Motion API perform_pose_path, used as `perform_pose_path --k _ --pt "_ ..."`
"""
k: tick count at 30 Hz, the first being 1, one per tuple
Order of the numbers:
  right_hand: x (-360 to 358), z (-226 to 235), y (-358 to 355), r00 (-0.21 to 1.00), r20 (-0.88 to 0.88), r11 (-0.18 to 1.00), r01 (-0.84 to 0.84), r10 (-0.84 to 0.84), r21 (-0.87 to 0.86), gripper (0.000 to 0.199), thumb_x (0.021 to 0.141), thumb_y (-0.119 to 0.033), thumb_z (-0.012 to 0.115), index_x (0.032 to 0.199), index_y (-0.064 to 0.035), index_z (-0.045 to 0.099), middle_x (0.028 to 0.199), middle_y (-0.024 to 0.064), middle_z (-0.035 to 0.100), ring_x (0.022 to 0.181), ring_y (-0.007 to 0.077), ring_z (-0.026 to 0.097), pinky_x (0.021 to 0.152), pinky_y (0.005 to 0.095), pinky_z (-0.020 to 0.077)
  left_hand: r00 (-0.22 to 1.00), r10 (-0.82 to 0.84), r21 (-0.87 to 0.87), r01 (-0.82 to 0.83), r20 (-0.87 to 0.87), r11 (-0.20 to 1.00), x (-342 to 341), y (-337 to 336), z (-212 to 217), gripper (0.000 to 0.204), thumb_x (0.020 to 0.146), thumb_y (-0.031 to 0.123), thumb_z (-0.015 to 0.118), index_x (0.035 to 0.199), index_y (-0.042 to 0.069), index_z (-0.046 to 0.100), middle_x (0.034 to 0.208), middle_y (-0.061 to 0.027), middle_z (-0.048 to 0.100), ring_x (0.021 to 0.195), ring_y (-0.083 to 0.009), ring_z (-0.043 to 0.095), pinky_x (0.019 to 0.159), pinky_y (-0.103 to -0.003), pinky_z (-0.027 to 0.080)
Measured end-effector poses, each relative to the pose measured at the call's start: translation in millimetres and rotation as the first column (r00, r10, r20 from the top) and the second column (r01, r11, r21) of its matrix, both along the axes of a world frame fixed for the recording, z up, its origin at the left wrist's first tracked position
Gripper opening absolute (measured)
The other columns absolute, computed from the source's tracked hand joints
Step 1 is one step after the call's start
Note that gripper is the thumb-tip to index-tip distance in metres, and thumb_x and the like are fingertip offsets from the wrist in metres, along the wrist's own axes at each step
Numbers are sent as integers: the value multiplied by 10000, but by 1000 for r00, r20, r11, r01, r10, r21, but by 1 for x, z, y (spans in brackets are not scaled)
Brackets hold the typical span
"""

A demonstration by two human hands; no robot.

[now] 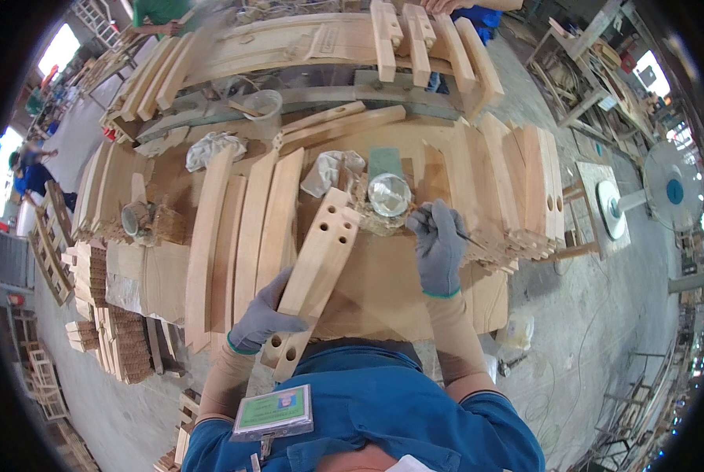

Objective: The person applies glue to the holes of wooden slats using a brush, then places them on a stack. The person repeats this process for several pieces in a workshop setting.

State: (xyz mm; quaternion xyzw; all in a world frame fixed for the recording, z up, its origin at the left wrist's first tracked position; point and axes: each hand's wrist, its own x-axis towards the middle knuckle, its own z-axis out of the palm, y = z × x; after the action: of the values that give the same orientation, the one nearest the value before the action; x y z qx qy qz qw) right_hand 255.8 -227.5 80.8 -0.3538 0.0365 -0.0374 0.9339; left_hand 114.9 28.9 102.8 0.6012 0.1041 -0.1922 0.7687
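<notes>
My left hand (267, 316), in a grey glove, is closed round the lower part of a pale wooden leg-like piece (318, 263). That piece slants up and away from me, with several round dark holes near its far end and larger holes near my body. My gloved right hand (440, 245) pinches a thin dark stick (464, 235); what its tip looks like is too small to tell. Just left of those fingers stands a clear round cup (389, 194) with whitish contents, and a crumpled white cloth (332, 171) lies beyond the wooden piece.
Long wooden pieces (246, 236) lie side by side at left; stacked ones (517, 185) stand at right. A translucent tub (263, 110) and another cloth (215, 149) sit farther back. Across the bench are other people's hands (445, 5). A fan (670, 191) stands at far right.
</notes>
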Motion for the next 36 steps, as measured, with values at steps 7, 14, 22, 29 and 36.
perform_pose_path --k 7,14,22,29,36 --pt "-37 50 24 985 121 979 -98 121 -180 180 942 -112 497 852 23 573 849 128 637 726 194 657 666 340 578 995 -85 -30 87 46 996 -7 2 7 1038 509 60 801 1414 2 296 1327 -101 457 1243 -197 409 1047 -309 294" --pt "-35 40 29 980 165 981 -82 111 -175 55 909 -29 519 870 7 530 928 133 619 788 199 654 711 337 577 995 -77 -6 77 66 997 -13 3 12 1041 505 69 795 1417 11 296 1318 -108 467 1243 -200 411 1046 -310 298" --pt "-37 47 31 961 216 975 -138 175 -176 73 858 73 536 900 20 510 1008 148 584 901 216 631 809 341 566 994 -70 -4 71 88 997 -16 2 19 1021 511 57 784 1410 3 302 1283 -109 483 1214 -205 429 1032 -305 309" --pt "-46 48 31 907 358 877 -23 220 -480 120 814 126 561 866 40 626 970 123 519 922 241 601 812 360 573 994 -51 14 50 96 999 -17 2 22 1007 514 61 780 1403 -6 312 1286 -111 482 1215 -199 427 1030 -306 312" --pt "-59 53 33 877 393 878 -63 276 -475 116 808 131 565 847 39 625 959 137 538 890 254 621 798 357 571 994 -36 -7 37 99 999 -21 4 14 996 519 70 775 1402 -3 320 1293 -111 484 1214 -199 435 1028 -306 321"
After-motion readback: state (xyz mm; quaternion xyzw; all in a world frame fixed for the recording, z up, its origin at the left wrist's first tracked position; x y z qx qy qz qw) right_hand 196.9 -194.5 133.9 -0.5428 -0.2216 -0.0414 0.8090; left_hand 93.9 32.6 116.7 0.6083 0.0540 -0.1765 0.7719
